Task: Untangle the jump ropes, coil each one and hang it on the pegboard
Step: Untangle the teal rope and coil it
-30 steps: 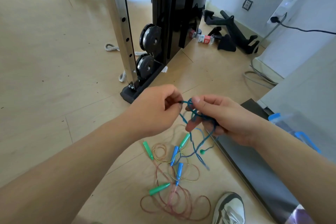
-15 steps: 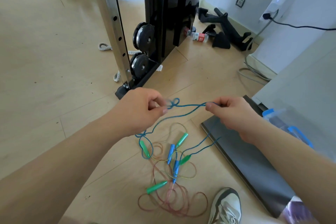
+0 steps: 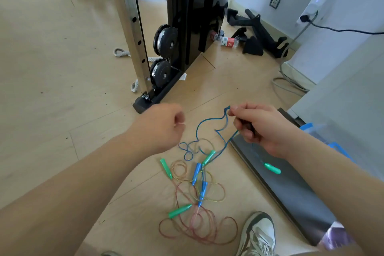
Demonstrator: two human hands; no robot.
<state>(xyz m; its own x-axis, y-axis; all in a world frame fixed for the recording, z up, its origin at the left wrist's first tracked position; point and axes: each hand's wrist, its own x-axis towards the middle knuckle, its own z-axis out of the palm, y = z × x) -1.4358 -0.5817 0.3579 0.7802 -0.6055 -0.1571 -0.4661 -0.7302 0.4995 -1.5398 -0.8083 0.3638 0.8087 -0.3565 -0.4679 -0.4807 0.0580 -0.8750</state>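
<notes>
A: Which hand has the rope?
B: The right hand (image 3: 264, 129). Its thumb and forefinger pinch the thin blue jump-rope cord (image 3: 199, 127) at a small bend, and the other fingers curl round a second strand lower in the palm.
A: And the left hand (image 3: 162, 127)?
B: Its fingers are curled in with no cord showing inside. It sits just left of the blue slack, apart from it.
A: Where does the cord run from the pinch?
B: One strand arcs from the right fingertips toward the left hand, then drops to small loops on the wooden floor (image 3: 52, 68) below the left wrist. The other falls below the right hand to a pointed green plastic handle (image 3: 208, 158) at the heap's edge. A finer strand leads under the right palm to a second green handle (image 3: 272, 169) over the dark grey flat panel (image 3: 295, 197). I cannot tell whether that one hangs or lies.
A: And the heap?
B: There is a red looped cord (image 3: 197, 228), a yellow cord (image 3: 216, 192), two blue handles (image 3: 196, 172) and further green handles (image 3: 179, 211). They cross one another on the floor, below and between both hands.
A: What is the next move?
B: My guess is that the left hand takes the arcing strand. It is the nearer hand, and the strand slants from the right fingertips down toward the left wrist. It would then draw away from the right hand. I can identify no pegboard here.
</notes>
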